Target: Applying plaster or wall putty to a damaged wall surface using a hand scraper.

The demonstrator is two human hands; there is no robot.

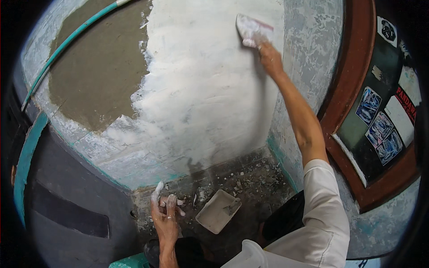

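My right hand [271, 59] is raised to the upper right of the wall, closed round the handle of a wide putty knife [253, 29]. White putty smears the knife's blade, which is at the freshly coated wall [205, 85]. Low down and left of centre, my left hand [166, 210] is apart from the wall, its fingers spread and partly bent, coated with white putty. I see nothing held in it. Beside it on the floor stands a beige rectangular tray [210, 216] with a small scraper [233, 206] inside.
Bare grey-brown plaster [96, 67] covers the wall's left part, crossed by a green hose [67, 42]. Debris [250, 181] litters the floor at the wall's foot. A brown wooden frame [353, 58] with a stickered dark panel stands at right. A green container [129, 261] sits at the lower edge.
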